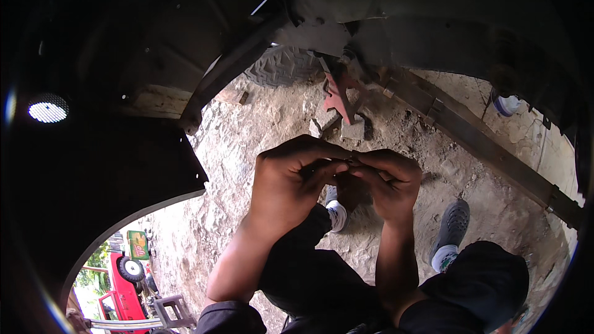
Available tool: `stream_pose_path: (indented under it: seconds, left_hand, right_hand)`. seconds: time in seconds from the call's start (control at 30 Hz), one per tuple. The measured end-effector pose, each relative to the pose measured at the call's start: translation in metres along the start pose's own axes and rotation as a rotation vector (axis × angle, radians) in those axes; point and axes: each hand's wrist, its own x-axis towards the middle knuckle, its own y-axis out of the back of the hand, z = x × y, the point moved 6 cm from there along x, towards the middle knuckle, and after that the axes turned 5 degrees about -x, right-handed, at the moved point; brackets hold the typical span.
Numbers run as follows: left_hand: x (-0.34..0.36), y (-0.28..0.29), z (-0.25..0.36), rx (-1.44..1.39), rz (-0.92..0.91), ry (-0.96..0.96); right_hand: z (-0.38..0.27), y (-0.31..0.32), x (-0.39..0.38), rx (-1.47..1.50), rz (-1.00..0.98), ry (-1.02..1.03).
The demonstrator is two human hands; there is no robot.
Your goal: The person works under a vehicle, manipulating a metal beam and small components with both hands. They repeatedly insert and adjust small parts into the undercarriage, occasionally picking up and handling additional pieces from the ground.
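Blackish and too small to identify, a tiny piece (pixel 351 161) sat between the left hand (pixel 281 176) and the right hand (pixel 393 188), each grip nearly closed, fingertips clamped on it. Toward the rough, pale dirt ground's (pixel 216 148) far edge stood a red metal stand (pixel 339 99).

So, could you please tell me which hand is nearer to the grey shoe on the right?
Right. The right hand is above and left of the grey shoe; the left hand is farther left, past the right hand.
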Motion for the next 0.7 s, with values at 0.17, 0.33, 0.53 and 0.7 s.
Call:
stream_pose_path:
  seconds: [0.17,0.33,0.53,0.7]
  left_hand:
    - [-0.005,-0.005,-0.004,0.01,-0.043,0.138]
    - [-0.005,-0.003,0.002,-0.281,0.053,0.134]
    - [-0.007,0.006,0.006,-0.272,0.099,0.082]
    - [-0.011,0.01,-0.003,-0.364,0.169,0.182]
  right_hand:
    - [0.006,0.003,-0.01,0.103,0.2,0.076]
    - [-0.005,-0.009,-0.004,-0.015,0.184,0.191]
    - [-0.027,-0.022,0.005,-0.096,0.034,0.245]
    - [-0.029,-0.029,0.003,-0.231,0.084,0.195]
